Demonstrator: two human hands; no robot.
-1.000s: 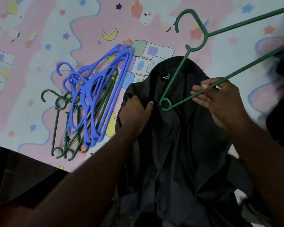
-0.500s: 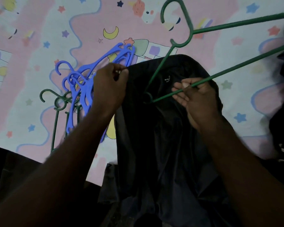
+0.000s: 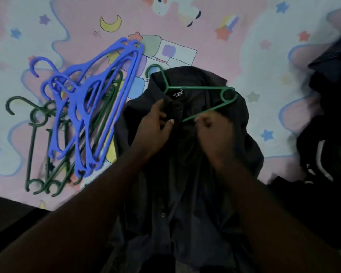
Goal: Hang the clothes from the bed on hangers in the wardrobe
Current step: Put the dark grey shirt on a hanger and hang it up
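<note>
A black shirt [image 3: 187, 174] lies collar-up on the patterned bed sheet [image 3: 244, 46], its white neck label showing. A green hanger [image 3: 201, 88] sits at the collar, its hook poking out past the collar's left side and one looped end lying on the right shoulder. My left hand [image 3: 156, 125] pinches the shirt's front edge just below the collar. My right hand [image 3: 213, 131] grips the hanger's lower bar together with the fabric beside it. The hanger's other end is hidden inside the shirt.
A pile of blue hangers [image 3: 91, 107] lies over several dark green hangers [image 3: 39, 154] on the sheet to the left. More dark clothes [image 3: 327, 125] are heaped at the right edge. The bed's near edge runs along the lower left.
The green hanger has swung down from above the shirt into the collar. My left hand moved from the shirt's left shoulder to the front opening, and my right hand came down with the hanger.
</note>
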